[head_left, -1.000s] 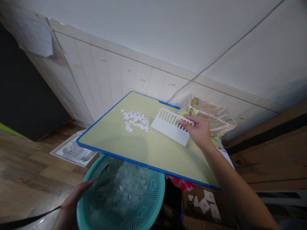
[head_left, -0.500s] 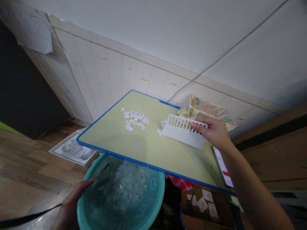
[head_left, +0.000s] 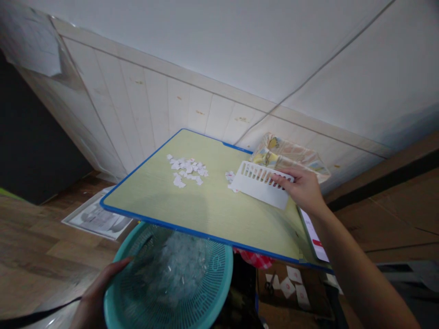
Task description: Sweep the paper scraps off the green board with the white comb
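In my right hand is a white slotted plastic tray, its fingers gripping the slotted side above the table. A few white paper pieces lie by the tray's left end. Further left on the pale yellow-green tabletop rests a loose pile of small white paper pieces. My left hand grips the left rim of a turquoise plastic basket below the table's front edge. Inside the basket is a heap of clear, shiny small pieces, too blurred to name.
A fabric-lined basket stands at the table's back right by the wall. A phone-like device lies at the right edge. Underneath are scissors and several white cards. A white box sits on the floor at left.
The whole view has shifted slightly, so things appear a little further left. Both hands keep their hold; the white tray stays nearly in place over the table.
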### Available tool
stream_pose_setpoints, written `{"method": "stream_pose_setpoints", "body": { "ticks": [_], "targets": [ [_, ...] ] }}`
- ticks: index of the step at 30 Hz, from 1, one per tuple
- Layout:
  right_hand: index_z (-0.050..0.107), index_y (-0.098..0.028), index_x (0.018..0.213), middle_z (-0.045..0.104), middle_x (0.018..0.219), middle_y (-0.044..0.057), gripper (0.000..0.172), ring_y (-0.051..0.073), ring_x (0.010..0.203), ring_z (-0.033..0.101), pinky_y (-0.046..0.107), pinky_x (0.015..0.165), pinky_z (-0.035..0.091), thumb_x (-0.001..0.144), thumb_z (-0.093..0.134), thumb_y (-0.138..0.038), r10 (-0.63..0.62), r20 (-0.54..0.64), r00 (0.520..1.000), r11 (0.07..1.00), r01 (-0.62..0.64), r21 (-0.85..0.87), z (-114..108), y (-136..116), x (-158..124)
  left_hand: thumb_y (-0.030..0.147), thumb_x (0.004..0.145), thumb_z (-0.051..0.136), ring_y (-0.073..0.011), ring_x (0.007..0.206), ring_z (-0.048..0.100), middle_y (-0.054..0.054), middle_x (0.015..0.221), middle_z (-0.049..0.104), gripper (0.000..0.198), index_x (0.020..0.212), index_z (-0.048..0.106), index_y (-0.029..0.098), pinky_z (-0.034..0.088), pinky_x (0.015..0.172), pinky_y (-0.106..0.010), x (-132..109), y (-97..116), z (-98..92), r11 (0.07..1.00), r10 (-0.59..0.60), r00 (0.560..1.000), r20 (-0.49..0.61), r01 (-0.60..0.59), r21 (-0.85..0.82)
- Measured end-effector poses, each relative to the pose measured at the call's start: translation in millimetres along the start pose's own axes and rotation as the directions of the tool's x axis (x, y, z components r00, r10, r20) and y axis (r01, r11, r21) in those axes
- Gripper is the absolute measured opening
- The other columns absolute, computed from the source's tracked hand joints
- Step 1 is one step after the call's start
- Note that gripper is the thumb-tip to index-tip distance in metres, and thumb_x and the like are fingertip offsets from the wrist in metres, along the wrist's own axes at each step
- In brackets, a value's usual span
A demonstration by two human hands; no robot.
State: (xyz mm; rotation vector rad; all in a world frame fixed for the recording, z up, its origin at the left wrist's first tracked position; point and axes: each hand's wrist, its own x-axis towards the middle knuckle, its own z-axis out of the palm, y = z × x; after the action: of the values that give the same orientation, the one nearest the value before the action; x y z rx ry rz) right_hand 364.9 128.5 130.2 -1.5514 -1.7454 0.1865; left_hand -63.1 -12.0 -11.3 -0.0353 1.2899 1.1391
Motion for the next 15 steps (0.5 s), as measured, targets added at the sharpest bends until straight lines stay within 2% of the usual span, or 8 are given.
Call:
{"method": "stream_pose_setpoints", "body": {
  "ticks": [4, 9, 15],
  "targets": [
    [0.081, -0.020, 0.092, 0.077, 0.074, 0.004, 0.032, 0.019, 0.058, 0.067, 0.028, 0.051, 0.049, 0.078, 0.075, -0.048, 0.002, 0.004, 1.000, 1.000, -0.002, 0.028, 0, -2, -2, 0.014, 0.070, 0.077, -0.0234, 0.052, 0.075, -0.004, 0.062, 0.080, 0.004, 0.069, 0.078, 0.018, 0.062, 0.049, -0.027, -6, 2, 5.8, 0.999, 0.032, 0.999, 0.003, -0.032, 0.011],
    [0.082, -0.020, 0.090, 0.077, 0.073, 0.004, 0.030, 0.019, 0.058, 0.066, 0.028, 0.052, 0.047, 0.078, 0.075, -0.047, -0.021, 0.008, 1.000, 0.997, 0.022, -0.072, -14, 5, 4, 0.013, 0.067, 0.080, -0.0201, 0.048, 0.073, -0.002, 0.059, 0.079, 0.006, 0.065, 0.078, 0.018, 0.060, 0.048, -0.024, -16, 5, 13.5, 0.998, 0.047, 0.999, -0.022, -0.048, -0.033],
    [0.081, -0.019, 0.098, 0.079, 0.082, 0.005, 0.032, 0.022, 0.066, 0.068, 0.032, 0.059, 0.049, 0.080, 0.072, -0.045, -0.037, -0.085, 0.996, 0.990, 0.025, -0.136, -12, 17, 13, 0.016, 0.064, 0.082, -0.0205, 0.046, 0.072, 0.000, 0.059, 0.079, 0.010, 0.061, 0.079, 0.024, 0.060, 0.047, -0.023, -12, 4, 10.1, 0.998, 0.056, 0.998, 0.009, -0.055, -0.039]
  ]
}}
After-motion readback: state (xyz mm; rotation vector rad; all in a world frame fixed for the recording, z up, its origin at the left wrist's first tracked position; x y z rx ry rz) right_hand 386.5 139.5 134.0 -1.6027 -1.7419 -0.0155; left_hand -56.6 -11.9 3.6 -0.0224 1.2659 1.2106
